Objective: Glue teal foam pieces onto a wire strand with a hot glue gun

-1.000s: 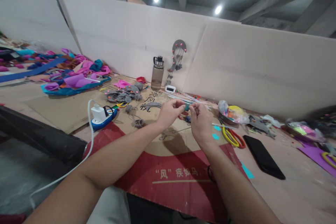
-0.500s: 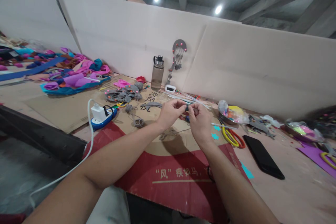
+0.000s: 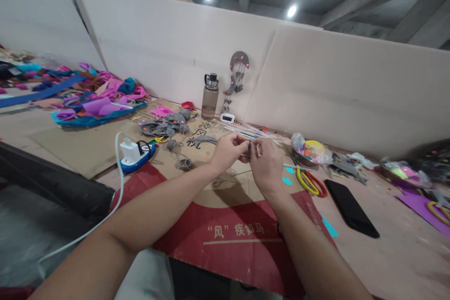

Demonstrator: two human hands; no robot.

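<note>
My left hand (image 3: 228, 151) and my right hand (image 3: 264, 161) meet above the cardboard sheet (image 3: 225, 199), fingertips pinched together. Between them is a small dark piece (image 3: 250, 146), mostly covered by the fingers and too small to name. Grey yarn (image 3: 184, 164) lies loose on the cardboard to the left of my hands, and a thin strand runs beneath them. A grey felt strip (image 3: 206, 140) lies just behind my left wrist. Small turquoise felt shapes (image 3: 287, 181) sit to the right of my right hand.
Yellow-handled scissors (image 3: 307, 180) and a black phone (image 3: 351, 207) lie at right. A bottle (image 3: 210, 97) and small white digital display (image 3: 227, 117) stand by the white partition. A blue power strip (image 3: 138, 158) and fabric scraps (image 3: 105, 103) occupy the left. A bowl (image 3: 305, 157) holds bagged bits.
My right hand has turned slightly inward, its fingers closer to the left fingertips around the small piece. The left hand stays almost in place.
</note>
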